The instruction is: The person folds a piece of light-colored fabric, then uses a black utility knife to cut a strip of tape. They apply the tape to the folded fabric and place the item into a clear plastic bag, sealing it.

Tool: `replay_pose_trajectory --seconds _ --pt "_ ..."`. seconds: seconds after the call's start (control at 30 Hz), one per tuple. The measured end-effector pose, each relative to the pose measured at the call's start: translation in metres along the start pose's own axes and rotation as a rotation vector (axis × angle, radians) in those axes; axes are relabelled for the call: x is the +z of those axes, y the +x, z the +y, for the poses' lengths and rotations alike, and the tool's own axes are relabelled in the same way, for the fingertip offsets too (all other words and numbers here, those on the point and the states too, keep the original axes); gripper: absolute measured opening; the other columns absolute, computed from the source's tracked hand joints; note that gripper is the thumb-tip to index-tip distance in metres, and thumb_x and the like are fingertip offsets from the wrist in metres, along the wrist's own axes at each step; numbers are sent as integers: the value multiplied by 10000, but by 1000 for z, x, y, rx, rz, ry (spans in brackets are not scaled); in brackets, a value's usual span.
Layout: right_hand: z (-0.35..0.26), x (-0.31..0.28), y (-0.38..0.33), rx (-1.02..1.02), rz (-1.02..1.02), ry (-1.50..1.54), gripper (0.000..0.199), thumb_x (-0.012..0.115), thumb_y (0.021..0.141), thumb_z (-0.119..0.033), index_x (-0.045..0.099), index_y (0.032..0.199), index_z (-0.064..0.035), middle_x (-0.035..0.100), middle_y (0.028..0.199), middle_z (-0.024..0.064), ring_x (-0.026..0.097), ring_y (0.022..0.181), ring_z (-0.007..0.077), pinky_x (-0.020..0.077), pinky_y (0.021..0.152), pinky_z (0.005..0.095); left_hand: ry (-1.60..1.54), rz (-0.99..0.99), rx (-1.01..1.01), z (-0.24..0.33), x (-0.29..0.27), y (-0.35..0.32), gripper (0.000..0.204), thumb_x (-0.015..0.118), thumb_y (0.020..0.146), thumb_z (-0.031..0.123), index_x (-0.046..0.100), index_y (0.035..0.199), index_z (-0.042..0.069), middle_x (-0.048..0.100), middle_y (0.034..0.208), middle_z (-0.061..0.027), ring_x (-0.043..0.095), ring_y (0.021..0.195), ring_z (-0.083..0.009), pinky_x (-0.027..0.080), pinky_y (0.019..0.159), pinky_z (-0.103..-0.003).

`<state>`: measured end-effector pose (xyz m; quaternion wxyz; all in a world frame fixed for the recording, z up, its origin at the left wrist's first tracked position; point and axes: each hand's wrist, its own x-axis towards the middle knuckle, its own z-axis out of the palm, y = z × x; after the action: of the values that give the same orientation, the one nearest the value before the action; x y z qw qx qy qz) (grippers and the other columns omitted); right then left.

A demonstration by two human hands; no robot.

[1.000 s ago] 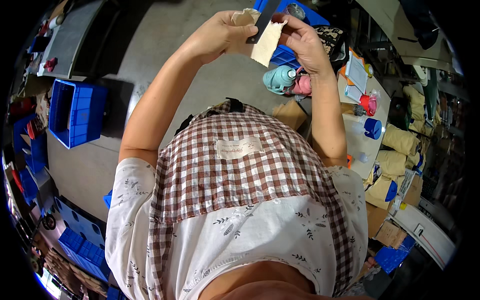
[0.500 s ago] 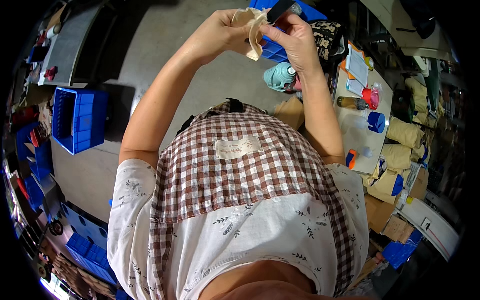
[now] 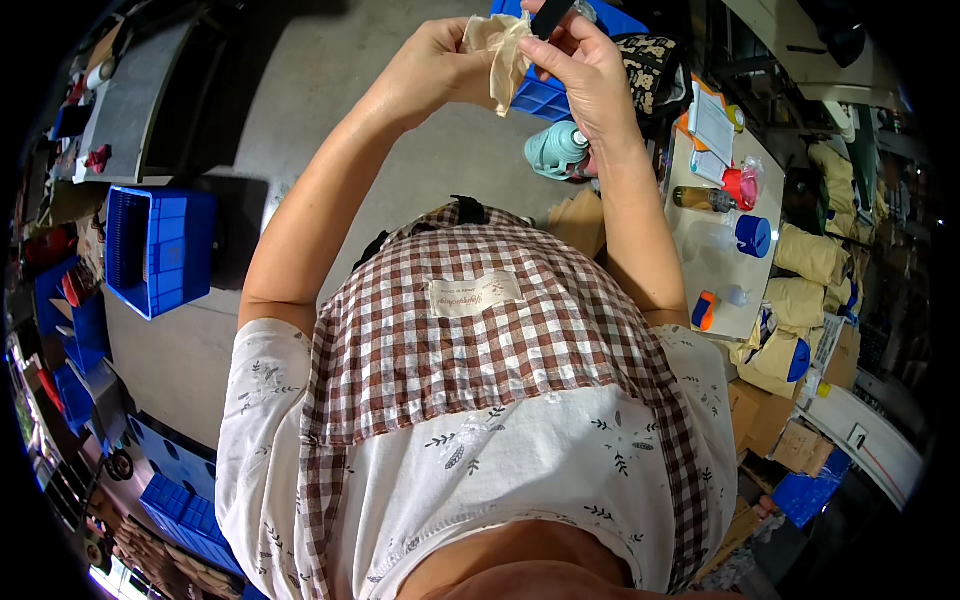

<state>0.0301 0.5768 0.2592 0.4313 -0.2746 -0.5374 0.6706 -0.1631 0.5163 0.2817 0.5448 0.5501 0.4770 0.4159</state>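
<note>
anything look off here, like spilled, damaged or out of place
Nothing visibly spilled or broken stands out. The cream cloth in the left hand looks crumpled rather than flat, though handling may explain that. On the white table, the papers lie askew.

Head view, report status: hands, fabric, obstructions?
Left hand holding cream fabric, bunched. Right hand pinching its right edge, black strip alongside. Blue crate in background, nothing seen blocking either hand.

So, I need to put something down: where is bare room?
Bare floor lies between the blue crate, grey table and left forearm, and beyond the apron, left of the teal bottle. The white table is crowded: papers, dark bottle, blue lid.
</note>
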Motion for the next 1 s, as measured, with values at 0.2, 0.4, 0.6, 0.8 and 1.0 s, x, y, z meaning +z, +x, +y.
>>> replay_pose_trajectory --seconds 0.2,0.4,0.6,0.8,1.0 --pt "-2 7 -1 25 23 29 297 748 918 -32 652 1197 3 709 1029 34 671 890 109 535 795 253 -211 40 -70 -8 -3 -3 297 666 1020 242 655 1210 13 728 1035 -52 714 907 -131 591 801 -312" --pt "13 2 0 -16 62 84 346 732 924 -17 633 1252 29 721 1082 62 693 954 141 550 831 272 -217 140 4 5 18 -2 173 716 977 132 594 881 55 621 753 -4 579 629 -97 464 547 -262" --pt "6 -2 -5 48 55 79 287 701 951 -47 657 1229 11 725 1033 47 681 879 113 542 767 257 -244 138 -39 -23 9 2 130 716 972 105 626 1030 33 680 909 -27 658 771 -109 572 698 -298" --pt "12 -18 2 34 19 -52 137 653 980 -68 700 1101 -24 708 918 3 629 744 62 484 637 198 -64 100 -39 -11 16 -6 436 648 1018 404 651 1233 25 709 1069 -62 702 962 -138 585 843 -326" --pt "19 -12 3 49 39 65 96 665 970 -62 695 1058 -37 679 866 -37 585 691 30 444 606 186 -298 130 -146 -21 9 -13 420 610 1047 383 655 1230 8 716 1098 -83 708 973 -154 584 865 -338"
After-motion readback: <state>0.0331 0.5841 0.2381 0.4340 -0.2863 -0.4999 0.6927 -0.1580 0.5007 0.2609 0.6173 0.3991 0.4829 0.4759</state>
